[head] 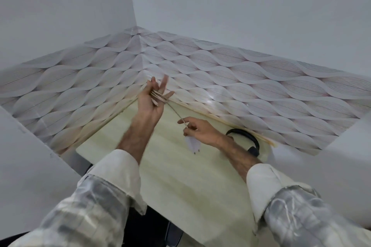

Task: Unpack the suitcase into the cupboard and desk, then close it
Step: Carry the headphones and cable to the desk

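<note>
Your left hand (151, 102) is raised over the far corner of the desk (170, 176), palm turned toward you, fingers spread and pointing up at the patterned wall panel (241, 70). Several loops of a pale cable (160, 96) are wound across those fingers, so the hand is mostly open yet carries the coil. From the coil a single strand of the cable runs down and to the right, drawn taut, to your right hand (200, 131). That hand is lower, over the desk, with thumb and forefinger pinched on the strand and the other fingers curled in. Just below its knuckles hangs the white charger plug (191, 144), two pins pointing downward, above the desk top and not resting on it. To the right of your right wrist, a black headset (247, 140) lies on the desk against the back edge, partly hidden by your forearm. Both sleeves (301, 212) are rolled back, showing pale cuffs. The suitcase is out of view.
</note>
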